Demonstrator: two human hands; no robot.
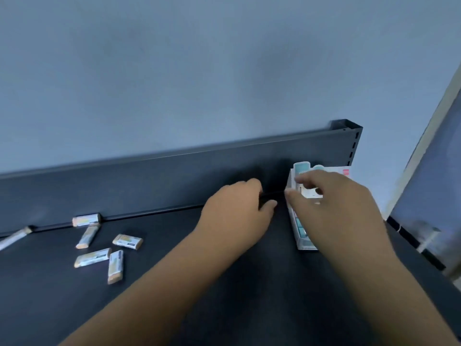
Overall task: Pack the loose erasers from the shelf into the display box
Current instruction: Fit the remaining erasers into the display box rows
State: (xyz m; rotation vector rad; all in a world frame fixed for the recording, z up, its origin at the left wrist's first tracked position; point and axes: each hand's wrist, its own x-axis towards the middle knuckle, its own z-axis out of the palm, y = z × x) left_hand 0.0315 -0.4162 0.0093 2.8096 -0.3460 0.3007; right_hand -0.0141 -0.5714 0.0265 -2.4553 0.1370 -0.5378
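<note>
Dark grey metal shelf (262,295) carried the white-and-teal cardboard display box (303,239), tucked against the back panel, likely for steadiness. Right hand (331,208) hovered over the box and left hand (234,208) sat just beside it, the two apart, grips too blurred to tell. Paper-sleeved loose erasers (92,257) lay well left of the box, unpacked.

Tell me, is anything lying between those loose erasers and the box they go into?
Nothing on the shelf lies between the erasers and the box. Only the person's own left hand and forearm cross that stretch; the right hand is over the box itself.
</note>
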